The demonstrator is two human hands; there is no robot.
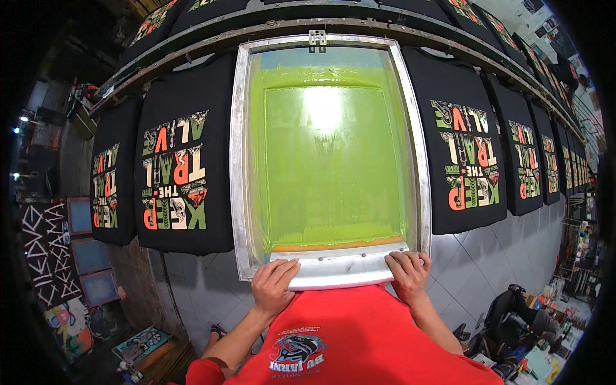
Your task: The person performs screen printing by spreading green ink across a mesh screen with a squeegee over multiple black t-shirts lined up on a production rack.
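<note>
An aluminium screen-printing frame (243,154) lies in the middle, its mesh (330,167) coated in wet green ink with a band near the far end and a bright glare. At its near edge is a squeegee (340,263) with a silver handle and a yellowish blade strip. My left hand (274,281) grips the squeegee's left end with fingers over the handle. My right hand (408,273) grips the other end the same way. My red shirt fills the view just below the handle.
Black printed T-shirts on boards stand in rows left (179,90) and right (459,83), with more beyond a metal rail (351,25). Grey floor tiles (487,256) show below. Small screens (90,256) and painted boards are at lower left, a dark chair and clutter at lower right.
</note>
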